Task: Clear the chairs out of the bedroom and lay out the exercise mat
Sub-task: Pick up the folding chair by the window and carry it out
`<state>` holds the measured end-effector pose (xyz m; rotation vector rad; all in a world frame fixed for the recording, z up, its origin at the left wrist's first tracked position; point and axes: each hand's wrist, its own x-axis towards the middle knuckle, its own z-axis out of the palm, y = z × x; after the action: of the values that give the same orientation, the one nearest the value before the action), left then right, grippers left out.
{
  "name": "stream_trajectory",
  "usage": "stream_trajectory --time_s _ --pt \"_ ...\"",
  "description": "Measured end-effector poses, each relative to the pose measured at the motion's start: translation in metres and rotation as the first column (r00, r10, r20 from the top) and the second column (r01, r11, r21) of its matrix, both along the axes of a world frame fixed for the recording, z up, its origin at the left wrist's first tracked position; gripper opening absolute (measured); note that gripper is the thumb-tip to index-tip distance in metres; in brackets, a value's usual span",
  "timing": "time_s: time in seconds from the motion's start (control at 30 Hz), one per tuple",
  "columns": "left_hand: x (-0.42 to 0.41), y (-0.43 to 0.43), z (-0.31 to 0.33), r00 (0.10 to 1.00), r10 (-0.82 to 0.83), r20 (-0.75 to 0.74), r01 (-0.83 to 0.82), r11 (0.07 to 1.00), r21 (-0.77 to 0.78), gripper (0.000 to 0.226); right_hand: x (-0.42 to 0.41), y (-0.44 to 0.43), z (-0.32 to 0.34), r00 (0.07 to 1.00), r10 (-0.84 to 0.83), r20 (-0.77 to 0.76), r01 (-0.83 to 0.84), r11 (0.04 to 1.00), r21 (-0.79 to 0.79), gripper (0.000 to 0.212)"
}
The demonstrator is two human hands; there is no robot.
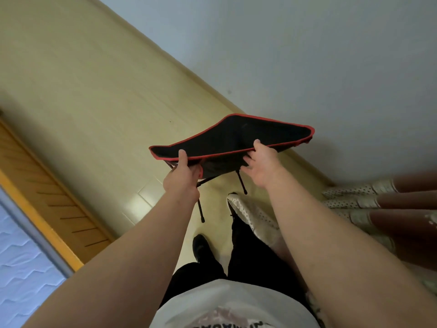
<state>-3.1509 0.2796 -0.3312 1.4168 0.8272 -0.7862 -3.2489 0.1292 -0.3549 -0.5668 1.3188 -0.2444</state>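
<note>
A small folding camp chair (pixel 233 136) with a black fabric seat, red piping and thin black legs hangs in front of me above the pale floor. My left hand (pixel 183 175) grips the near left edge of the seat, thumb on top. My right hand (pixel 260 162) holds the near right edge, fingers curled over the red rim. Two chair legs point down toward the floor below my hands. No exercise mat is in view.
A grey-white wall (pixel 307 55) with a cream skirting board runs diagonally behind the chair. At the left lies a wooden bed frame (pixel 45 200) with a pale blue mattress (pixel 21 275). Patterned curtain fabric (pixel 354 200) hangs at the right. My black shoes stand below.
</note>
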Motion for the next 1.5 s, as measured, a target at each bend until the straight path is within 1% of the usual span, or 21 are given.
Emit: stream_trajectory --time_s 0.13,0.17,0.23,0.33,0.4,0.5,0.63,0.77,0.9,1.0,1.07,1.13,1.2,1.27,1.33,1.43,1.5 --pt "0.022 -0.035 0.0 0.994 -0.009 0.106 0.005 0.999 0.041 0.042 0.014 -0.051 -0.003 0.999 -0.035 -0.013 0.035 0.999 0.012 0.054" --pt "0.027 -0.041 0.0 0.993 0.026 0.117 -0.029 0.999 0.03 0.043 0.014 -0.058 -0.004 0.999 -0.039 -0.018 0.039 0.999 0.007 0.054" --pt "0.041 -0.063 0.002 0.987 0.106 0.12 -0.108 0.994 0.015 0.054 0.02 -0.084 -0.005 0.999 -0.029 -0.024 0.03 0.999 0.034 0.052" --pt "0.061 -0.089 0.01 0.977 0.164 0.136 -0.175 0.982 0.073 0.064 0.03 -0.116 -0.007 0.998 -0.021 -0.055 0.025 0.997 0.067 0.05" --pt "0.075 -0.106 0.011 0.967 0.212 0.143 -0.226 0.97 0.089 0.064 0.038 -0.137 -0.008 0.994 -0.037 -0.1 0.045 0.995 0.084 0.048" --pt "0.089 -0.122 0.009 0.957 0.251 0.144 -0.266 0.959 0.093 0.059 0.046 -0.163 -0.01 0.982 -0.038 -0.185 0.054 0.995 0.084 0.041" --pt "0.105 -0.128 0.002 0.965 0.228 0.132 -0.244 0.962 0.121 0.047 0.054 -0.182 -0.012 0.968 -0.008 -0.252 0.036 0.993 0.109 0.034" --pt "0.125 -0.131 -0.001 0.965 0.228 0.129 -0.247 0.955 0.162 0.045 0.072 -0.188 -0.011 0.945 0.049 -0.323 -0.007 0.991 0.132 0.027" --pt "0.144 -0.129 -0.006 0.97 0.231 0.073 -0.241 0.949 0.202 0.037 0.094 -0.186 -0.009 0.921 0.09 -0.378 -0.032 0.987 0.157 0.02" --pt "0.161 -0.125 -0.011 0.969 0.245 0.012 -0.241 0.942 0.233 0.031 0.11 -0.181 -0.007 0.907 0.068 -0.416 0.017 0.98 0.198 0.016" --pt "0.174 -0.121 -0.014 0.965 0.26 -0.041 -0.243 0.938 0.245 0.023 0.119 -0.178 -0.008 0.896 0.043 -0.442 0.054 0.977 0.205 0.015" --pt "0.185 -0.116 -0.016 0.964 0.253 -0.082 -0.225 0.94 0.258 0.017 0.126 -0.171 -0.01 0.884 0.05 -0.466 0.05 0.978 0.201 0.016" --pt "0.194 -0.114 -0.016 0.964 0.254 -0.079 -0.226 0.939 0.261 0.019 0.131 -0.167 -0.01 0.882 0.053 -0.469 0.042 0.981 0.189 0.017" --pt "0.2 -0.108 -0.018 0.953 0.29 -0.085 -0.264 0.936 0.235 0.029 0.139 -0.163 -0.01 0.882 0.045 -0.469 0.048 0.982 0.184 0.015" --pt "0.202 -0.102 -0.02 0.955 0.274 -0.116 -0.246 0.945 0.214 0.032 0.146 -0.159 -0.009 0.89 0.031 -0.455 0.061 0.981 0.185 0.012" --pt "0.201 -0.094 -0.019 0.955 0.239 -0.176 -0.203 0.959 0.2 0.026 0.155 -0.151 -0.005 0.914 0.066 -0.401 0.01 0.983 0.186 0.022" --pt "0.202 -0.085 -0.021 0.94 0.268 -0.211 -0.229 0.954 0.191 0.034 0.16 -0.142 -0.004 0.925 0.08 -0.37 -0.006 0.981 0.196 0.026"
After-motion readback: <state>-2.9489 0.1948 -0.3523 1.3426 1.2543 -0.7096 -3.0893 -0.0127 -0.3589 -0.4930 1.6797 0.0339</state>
